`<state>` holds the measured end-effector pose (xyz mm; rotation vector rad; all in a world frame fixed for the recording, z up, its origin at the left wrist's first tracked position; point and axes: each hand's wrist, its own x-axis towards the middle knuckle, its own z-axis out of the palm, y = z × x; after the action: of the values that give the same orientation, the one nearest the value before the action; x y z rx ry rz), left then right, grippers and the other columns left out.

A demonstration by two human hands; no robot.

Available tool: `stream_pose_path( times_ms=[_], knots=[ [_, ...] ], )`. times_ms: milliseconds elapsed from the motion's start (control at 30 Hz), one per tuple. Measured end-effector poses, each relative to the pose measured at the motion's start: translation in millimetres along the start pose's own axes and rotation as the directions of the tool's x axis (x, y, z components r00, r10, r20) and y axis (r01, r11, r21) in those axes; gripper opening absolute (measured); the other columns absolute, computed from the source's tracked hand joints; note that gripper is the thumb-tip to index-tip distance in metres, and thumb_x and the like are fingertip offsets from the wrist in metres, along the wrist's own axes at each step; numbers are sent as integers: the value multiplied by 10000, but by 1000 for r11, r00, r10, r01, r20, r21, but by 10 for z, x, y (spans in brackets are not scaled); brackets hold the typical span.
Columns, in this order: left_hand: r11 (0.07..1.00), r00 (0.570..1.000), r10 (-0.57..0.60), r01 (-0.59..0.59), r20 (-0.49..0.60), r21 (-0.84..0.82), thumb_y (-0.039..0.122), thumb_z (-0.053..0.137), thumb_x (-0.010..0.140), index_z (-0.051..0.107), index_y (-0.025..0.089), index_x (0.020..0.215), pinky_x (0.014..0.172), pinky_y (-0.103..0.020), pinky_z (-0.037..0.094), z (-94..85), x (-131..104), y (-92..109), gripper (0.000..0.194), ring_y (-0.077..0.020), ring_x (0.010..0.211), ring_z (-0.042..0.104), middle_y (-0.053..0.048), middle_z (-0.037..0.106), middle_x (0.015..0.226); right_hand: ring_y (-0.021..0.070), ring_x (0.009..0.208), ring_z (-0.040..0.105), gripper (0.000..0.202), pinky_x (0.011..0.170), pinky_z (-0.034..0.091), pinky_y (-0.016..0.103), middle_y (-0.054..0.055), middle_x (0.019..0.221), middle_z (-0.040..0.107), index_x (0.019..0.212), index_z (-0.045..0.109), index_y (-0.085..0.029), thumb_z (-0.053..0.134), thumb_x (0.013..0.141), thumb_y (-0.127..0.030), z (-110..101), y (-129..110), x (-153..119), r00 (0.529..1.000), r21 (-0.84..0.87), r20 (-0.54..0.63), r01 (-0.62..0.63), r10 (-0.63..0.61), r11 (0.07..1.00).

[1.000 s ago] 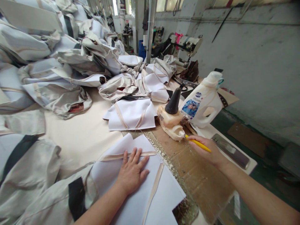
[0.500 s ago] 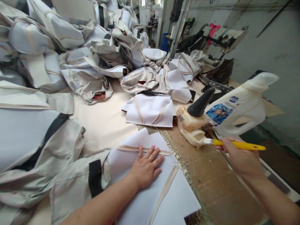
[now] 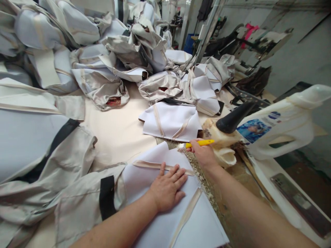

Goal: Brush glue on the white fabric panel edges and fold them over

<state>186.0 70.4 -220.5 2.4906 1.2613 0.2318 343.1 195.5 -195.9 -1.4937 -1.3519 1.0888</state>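
Note:
My left hand [image 3: 168, 187] lies flat, fingers spread, on a white fabric panel [image 3: 144, 179] with beige tape strips. In my right hand [image 3: 203, 153] is a yellow-handled brush [image 3: 204, 142]; its pale bristles are at the panel's upper right edge, beyond my left fingertips. The panel joins grey fabric [image 3: 77, 199] with a black strip on the left. Just right of the brush stands a cut-open, glue-stained plastic container [image 3: 219, 134] with a black cone [image 3: 234, 119] on it. A smaller white piece with tape strips [image 3: 170, 120] lies beyond the panel.
Piled grey and white fabric pieces [image 3: 98, 65] cover the back and left of the table [image 3: 108, 127]. At the right are a large white jug [image 3: 287, 124] and a dark phone-like object [image 3: 300, 203]. A sewing machine [image 3: 269, 43] with a pink ribbon stands behind.
My right hand has moved left with the brush, from the cut container to the panel's edge. My left hand still rests on the panel. The camera view has shifted slightly.

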Motion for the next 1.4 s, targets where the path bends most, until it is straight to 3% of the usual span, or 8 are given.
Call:
stream_pose_path(
  times_ms=[267,533,833,967,1167,1267,1400],
  knots=[
    [998,1000,5,-6,-18,-58,495,261,909,275,270,1376,1079,-529,-61,-4,-10,0,519,-209,1351,167,-7,310,1438,187,502,594,181,510,455,261,11,487,597,618,577,-184,513,747,-295,-106,-107,-110,999,-207,-37,-40,33,977],
    [999,999,12,-11,-30,37,489,283,902,276,274,1374,1092,-510,-2,4,-9,3,519,-199,1351,169,4,322,1433,192,571,617,176,566,474,265,22,564,630,663,586,-184,502,754,-309,-28,-39,-20,1000,-146,-23,-22,19,989],
    [997,993,31,-22,-118,75,431,274,920,390,203,1312,1074,-510,-102,101,-29,18,468,-212,1348,172,-42,387,1396,175,546,587,217,536,428,250,-1,520,590,610,555,-191,490,765,-327,-444,-75,-640,994,-322,71,-57,84,945],
    [994,989,46,-32,-138,102,406,288,920,423,190,1284,1084,-493,-25,133,-34,20,444,-217,1342,190,-50,392,1392,167,531,566,219,521,414,245,-7,520,574,623,558,-186,493,766,-338,-550,-116,-806,995,-352,50,-61,84,934],
    [997,993,23,-15,-117,72,394,280,922,427,193,1285,1070,-453,95,121,-34,28,440,-222,1304,272,-53,407,1382,162,580,561,216,562,418,243,-4,589,587,682,570,-184,493,791,-355,-555,-124,-768,993,-291,121,45,-10,956],
    [998,996,14,-8,-93,62,397,277,922,418,202,1288,1059,-449,126,97,-33,38,438,-221,1299,279,-43,401,1387,165,596,559,208,578,418,246,-5,599,586,704,573,-188,494,798,-355,-550,-109,-765,996,-294,72,70,-51,953],
    [998,996,-2,7,-86,57,402,310,914,434,204,1271,1049,-448,147,67,-25,49,426,-226,1287,299,-42,404,1385,166,597,565,216,582,423,246,-9,600,585,713,568,-193,487,801,-371,-537,-81,-798,994,-254,108,33,-5,967]
  ],
)
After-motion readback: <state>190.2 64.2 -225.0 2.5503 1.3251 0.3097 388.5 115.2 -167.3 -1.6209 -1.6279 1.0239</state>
